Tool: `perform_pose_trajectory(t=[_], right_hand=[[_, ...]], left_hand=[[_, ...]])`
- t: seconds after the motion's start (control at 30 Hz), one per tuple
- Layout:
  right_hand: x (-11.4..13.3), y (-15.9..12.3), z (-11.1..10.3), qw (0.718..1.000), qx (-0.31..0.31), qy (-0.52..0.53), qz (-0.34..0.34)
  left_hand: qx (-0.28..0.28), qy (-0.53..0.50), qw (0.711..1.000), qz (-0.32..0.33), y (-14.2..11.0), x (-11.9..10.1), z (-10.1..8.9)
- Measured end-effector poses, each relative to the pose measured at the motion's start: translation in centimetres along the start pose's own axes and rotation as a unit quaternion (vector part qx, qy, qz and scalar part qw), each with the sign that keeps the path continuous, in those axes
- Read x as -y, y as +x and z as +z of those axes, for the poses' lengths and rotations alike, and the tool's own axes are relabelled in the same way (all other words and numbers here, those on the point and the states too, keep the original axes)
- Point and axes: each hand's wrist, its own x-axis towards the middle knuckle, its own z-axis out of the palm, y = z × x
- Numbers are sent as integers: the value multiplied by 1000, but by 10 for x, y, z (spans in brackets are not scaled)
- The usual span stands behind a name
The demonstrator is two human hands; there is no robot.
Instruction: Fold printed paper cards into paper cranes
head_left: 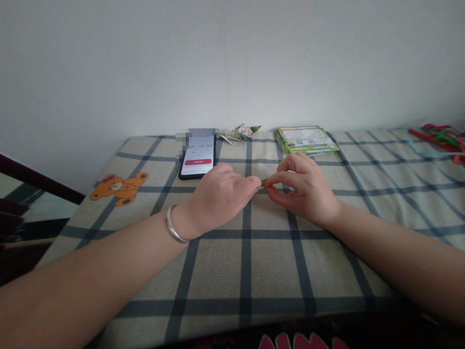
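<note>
Over the middle of the checked cloth, my two hands meet at the fingertips. Between them shows a small olive-yellow piece point(264, 182), perhaps folded paper; most of it is hidden by the fingers. My right hand point(303, 186) pinches its right end between thumb and forefinger. My left hand point(225, 196), with a silver bangle on its wrist, is closed with the thumb on the near side, at the piece's left end. Behind the hands lie a folded paper shape point(240, 133) with pointed ends and a stack of green-and-white printed sheets point(307, 139).
A phone point(198, 154) showing a timer lies behind my left hand. Flat on the cloth at the left is a teddy bear picture point(119, 189). Red and green items point(441, 135) lie at the far right. A white wall point(232, 63) borders the table point(214, 271) at the back.
</note>
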Motion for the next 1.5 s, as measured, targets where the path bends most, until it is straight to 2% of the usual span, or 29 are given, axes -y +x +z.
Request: perform_pose_trajectory(t=[0.13, 0.6, 0.77, 0.97, 1.27, 1.5], right_hand=[[2, 1, 0, 1000, 10, -26, -12], [0, -1, -3, 993, 6, -112, -35], [1, 0, -3, 990, 13, -130, -54], [0, -1, -1, 995, -1, -98, -35], [-2, 0, 1, 999, 6, 1, 45], [-2, 0, 2, 997, 69, 7, 18]], left_hand=[[29, -31, 999, -19, 0, 0, 0], [-2, 8, 999, -37, 0, 0, 0], [6, 2, 1000, -25, -1, 1, 1], [-6, -8, 999, -43, 0, 1, 1], [-2, -24, 998, -57, -1, 1, 0], [-2, -31, 999, -43, -2, 2, 3]])
